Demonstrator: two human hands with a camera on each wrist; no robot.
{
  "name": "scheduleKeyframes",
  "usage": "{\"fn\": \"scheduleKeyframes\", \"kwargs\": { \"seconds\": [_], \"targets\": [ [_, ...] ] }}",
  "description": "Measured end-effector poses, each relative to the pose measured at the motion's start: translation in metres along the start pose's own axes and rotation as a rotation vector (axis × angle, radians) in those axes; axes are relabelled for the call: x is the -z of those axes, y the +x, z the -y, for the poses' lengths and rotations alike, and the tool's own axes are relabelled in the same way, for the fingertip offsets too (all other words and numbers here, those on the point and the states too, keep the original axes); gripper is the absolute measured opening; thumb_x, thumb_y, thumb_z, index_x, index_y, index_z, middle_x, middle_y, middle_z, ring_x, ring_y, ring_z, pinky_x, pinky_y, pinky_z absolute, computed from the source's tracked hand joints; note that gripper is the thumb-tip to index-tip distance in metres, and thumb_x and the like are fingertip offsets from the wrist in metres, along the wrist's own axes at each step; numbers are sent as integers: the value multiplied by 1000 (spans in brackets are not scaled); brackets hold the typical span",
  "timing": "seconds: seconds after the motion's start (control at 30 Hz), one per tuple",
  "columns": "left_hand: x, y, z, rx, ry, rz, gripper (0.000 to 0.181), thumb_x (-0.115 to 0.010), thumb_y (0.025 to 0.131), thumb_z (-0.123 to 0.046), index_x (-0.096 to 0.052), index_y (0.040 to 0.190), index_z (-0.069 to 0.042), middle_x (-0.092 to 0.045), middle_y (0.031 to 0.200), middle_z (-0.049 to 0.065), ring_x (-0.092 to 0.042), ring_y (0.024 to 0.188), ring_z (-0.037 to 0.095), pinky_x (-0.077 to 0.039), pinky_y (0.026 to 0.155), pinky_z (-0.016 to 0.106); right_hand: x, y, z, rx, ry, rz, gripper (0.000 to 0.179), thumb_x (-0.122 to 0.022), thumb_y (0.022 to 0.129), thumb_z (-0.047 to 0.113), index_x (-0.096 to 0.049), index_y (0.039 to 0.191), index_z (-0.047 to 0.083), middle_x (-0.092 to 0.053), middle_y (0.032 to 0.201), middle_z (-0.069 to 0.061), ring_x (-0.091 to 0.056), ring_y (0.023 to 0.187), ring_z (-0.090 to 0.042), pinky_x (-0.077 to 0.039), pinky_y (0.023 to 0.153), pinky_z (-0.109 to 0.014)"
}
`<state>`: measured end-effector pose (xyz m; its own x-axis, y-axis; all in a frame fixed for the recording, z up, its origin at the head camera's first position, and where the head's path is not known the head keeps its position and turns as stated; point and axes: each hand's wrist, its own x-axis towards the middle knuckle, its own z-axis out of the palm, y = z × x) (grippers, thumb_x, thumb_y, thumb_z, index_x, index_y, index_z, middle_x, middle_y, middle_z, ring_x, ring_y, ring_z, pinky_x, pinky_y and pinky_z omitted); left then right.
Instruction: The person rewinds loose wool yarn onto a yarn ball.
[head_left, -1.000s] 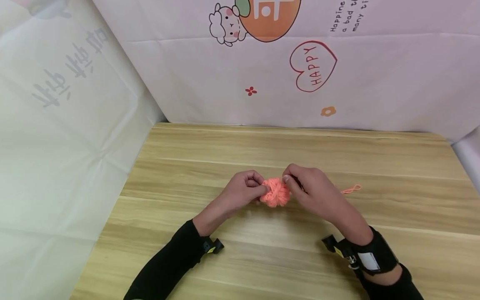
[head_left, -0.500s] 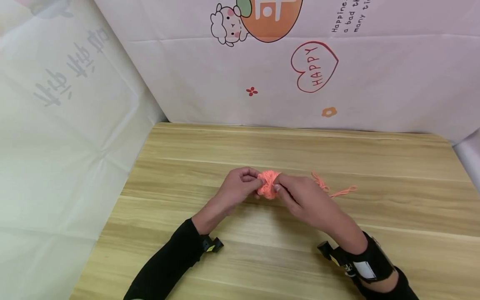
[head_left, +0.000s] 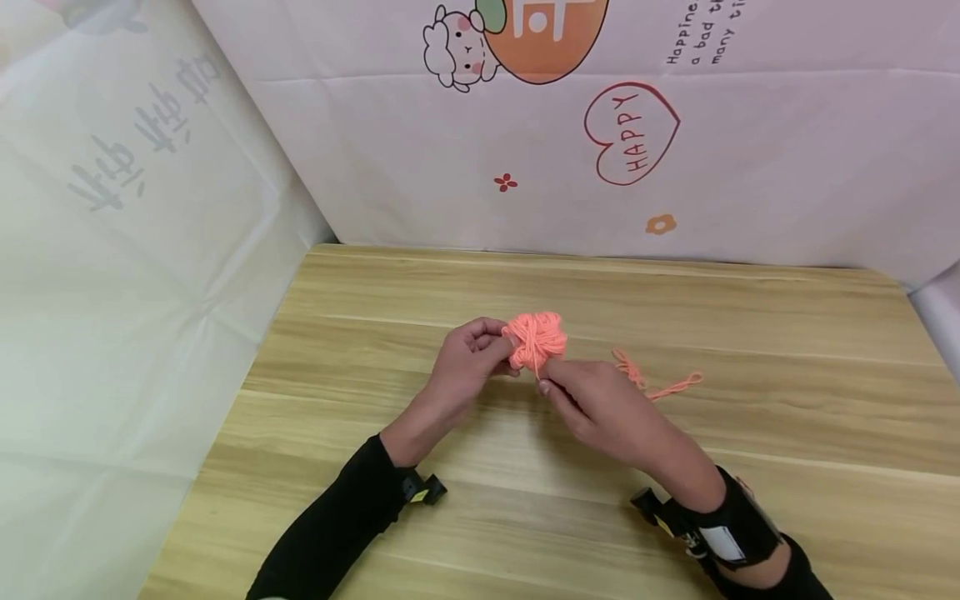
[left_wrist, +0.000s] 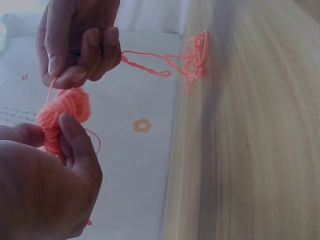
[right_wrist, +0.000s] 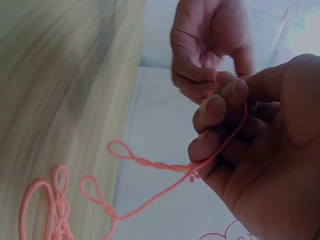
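A small bundle of coral yarn (head_left: 538, 337), wound round its middle, is held up over the table. My left hand (head_left: 467, 358) pinches its left end between thumb and fingers. At the bundle's lower edge my right hand (head_left: 603, 408) pinches a yarn strand that runs taut from the winding, as the left wrist view shows. The strand (right_wrist: 230, 137) passes across the right palm and trails out past the curled fingers. Twisted loops of loose yarn (head_left: 675, 386) show beyond the right hand. In the right wrist view the bundle is mostly hidden behind the fingers.
The wooden table (head_left: 360, 317) lies beneath both hands. A tangle of coral yarn (left_wrist: 197, 55) rests on it. A white printed cloth (head_left: 420, 167) stands behind the table, and another cloth (head_left: 187, 333) hangs along its left side.
The right hand has moved from the bundle's upper right round to its lower edge, drawing the strand. The bundle has shifted up and slightly left with the left hand.
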<state>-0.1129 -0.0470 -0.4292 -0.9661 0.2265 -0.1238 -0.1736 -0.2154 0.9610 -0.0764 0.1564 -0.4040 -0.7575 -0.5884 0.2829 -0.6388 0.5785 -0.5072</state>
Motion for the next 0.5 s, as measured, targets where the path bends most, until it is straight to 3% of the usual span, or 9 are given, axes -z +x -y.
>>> {"fn": "scheduleKeyframes", "kwargs": {
  "seconds": [0.3,0.5],
  "targets": [
    [-1,-4,-4,-161,-104,120,34,-65,91,-6,-59,122,6,-66,102,18,-64,78,20,-57,70,32,-2,-1,-3,2,45,-56,19,-54,99,15,-53,82,24,-43,65,13,-38,53,-4,-36,48,-22],
    [-3,-5,-3,-228,-100,120,30,-66,91,-5,-61,118,8,-65,99,17,-63,78,21,-57,69,31,-2,0,-5,1,90,-50,20,-51,100,14,-55,83,24,-46,67,13,-39,55,-4,-38,50,-22]
  ]
}}
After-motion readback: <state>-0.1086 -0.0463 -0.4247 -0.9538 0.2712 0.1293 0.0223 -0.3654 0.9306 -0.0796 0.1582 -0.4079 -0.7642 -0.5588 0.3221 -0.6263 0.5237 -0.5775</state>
